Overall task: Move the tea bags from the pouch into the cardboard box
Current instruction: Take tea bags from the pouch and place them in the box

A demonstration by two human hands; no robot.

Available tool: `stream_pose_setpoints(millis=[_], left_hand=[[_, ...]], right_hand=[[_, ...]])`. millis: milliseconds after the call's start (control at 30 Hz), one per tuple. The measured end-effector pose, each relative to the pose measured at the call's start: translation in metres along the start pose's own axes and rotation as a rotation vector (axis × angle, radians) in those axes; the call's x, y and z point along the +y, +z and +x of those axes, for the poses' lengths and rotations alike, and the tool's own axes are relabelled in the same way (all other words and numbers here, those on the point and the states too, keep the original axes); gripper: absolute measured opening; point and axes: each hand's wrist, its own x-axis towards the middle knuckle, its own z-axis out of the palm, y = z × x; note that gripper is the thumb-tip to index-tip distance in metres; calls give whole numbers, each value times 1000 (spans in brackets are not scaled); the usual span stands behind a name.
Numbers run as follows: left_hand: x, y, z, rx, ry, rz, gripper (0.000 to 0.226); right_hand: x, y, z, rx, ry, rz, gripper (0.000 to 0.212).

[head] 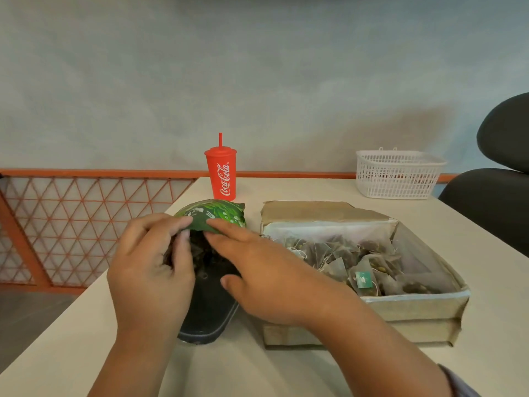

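1. Tea bags point(357, 262) were found in two places on a pale, matt table point(300, 376): a loose heap in the cardboard box point(415, 309), and dark contents in the open mouth of the pouch point(211, 308), which could not be made out singly.
2. The table stood against a plain grey wall point(257, 67). An orange lattice railing point(71, 219) ran along the left, beyond the table's edge.
3. A red lidded cup point(221, 176) with a straw stood upright at the far edge, just behind the pouch. A white plastic basket point(398, 173) sat at the far right, well apart from the box. A black chair point(501, 167) was at the right margin.
4. Both forearms crossed the near part of the table. The right forearm covered the box's near left corner.
5. The pouch lay on the table just left of the box, dark base towards the camera. Its green leaf-printed rim was raised at the far end.
6. The left hand point(151, 267) grasped the pouch's left rim with its fingers curled over the edge.
7. The right hand point(257, 270) was released, fingers extended. Its index finger lay on the green rim, and its thumb stood apart over the dark body.
8. The bags in the box were translucent sachets of dark leaf with white strings. One carried a green tag. The box's far flap stood open.
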Motion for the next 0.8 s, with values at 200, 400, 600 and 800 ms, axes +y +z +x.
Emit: stream_pose_setpoints(millis=[200, 400, 600, 800], left_hand=[[16, -1, -1, 7, 180, -14, 18], [31, 7, -11, -535, 31, -6, 19], [16, 19, -15, -687, -273, 293, 30], [-6, 21, -4, -819, -502, 403, 54]], right_hand=[[8, -3, 4, 93, 30, -38, 70], [16, -15, 2, 204, 28, 76, 73], [11, -17, 0, 147, 5, 46, 73], [-1, -15, -2, 57, -42, -27, 74]])
